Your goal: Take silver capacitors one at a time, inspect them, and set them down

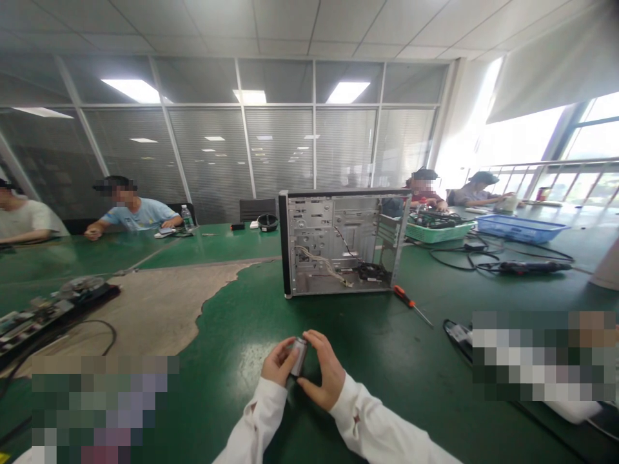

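Circuit boards [43,312] lie at the far left of the green desk [382,341], next to a patch where the green top has peeled back to bare tan. Past that, a co-worker in a blue shirt [135,214] sits at the desk's far side. Right in front of me, my left hand [279,362] and right hand [325,370] face each other, fingers curled, pinching a small metal cylinder [298,356] between them from both sides. Ahead stands the computer case [333,254], upright with its side panel off, wires and a small black fan inside. Just right of it, a screwdriver [410,303] with an orange handle lies well apart from my right hand. Farther right, a green tray [438,233] holds tangled cables and parts, and beside it sits a blue plastic basket [520,229] — whatever is inside it, I can't make out.
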{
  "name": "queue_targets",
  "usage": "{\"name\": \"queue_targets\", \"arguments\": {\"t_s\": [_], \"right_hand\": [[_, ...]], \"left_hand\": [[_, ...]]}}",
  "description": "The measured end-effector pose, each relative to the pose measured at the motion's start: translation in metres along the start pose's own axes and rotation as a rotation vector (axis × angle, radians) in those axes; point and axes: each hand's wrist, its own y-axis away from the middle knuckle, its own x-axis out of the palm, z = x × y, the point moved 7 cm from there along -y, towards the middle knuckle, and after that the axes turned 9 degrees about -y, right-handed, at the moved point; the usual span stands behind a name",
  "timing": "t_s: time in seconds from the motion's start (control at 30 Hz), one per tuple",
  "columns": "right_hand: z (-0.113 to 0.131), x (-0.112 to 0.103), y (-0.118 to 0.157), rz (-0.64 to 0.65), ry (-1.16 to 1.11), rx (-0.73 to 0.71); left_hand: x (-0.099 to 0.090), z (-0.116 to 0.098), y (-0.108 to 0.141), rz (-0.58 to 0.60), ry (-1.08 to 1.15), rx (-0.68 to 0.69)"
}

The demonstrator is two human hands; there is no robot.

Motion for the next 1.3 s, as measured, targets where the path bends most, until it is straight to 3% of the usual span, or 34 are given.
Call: {"name": "queue_targets", "arguments": {"t_s": [0.37,0.53,0.67,0.93,1.1,1.3], "right_hand": [[-0.005,0.004,0.001,0.011,0.062,-0.006],[-0.008,0.008,0.002,-0.001,0.035,0.025],[-0.017,0.010,0.003,-0.062,-0.154,0.097],[-0.076,0.026,0.009,-0.213,-0.791,0.465],[-0.093,0.031,0.010,-0.229,-0.887,0.558],[-0.091,0.031,0.011,-0.260,-0.881,0.516]], "left_hand": [[-0.003,-0.007,0.001,-0.036,-0.100,0.073],[0.000,-0.009,0.003,0.017,-0.117,0.060],[-0.002,-0.010,0.000,0.053,-0.090,0.065],[0.006,0.008,-0.005,0.148,0.085,-0.071],[0.008,0.007,-0.004,0.169,0.095,-0.074],[0.006,0.005,-0.004,0.160,0.038,-0.075]]}}
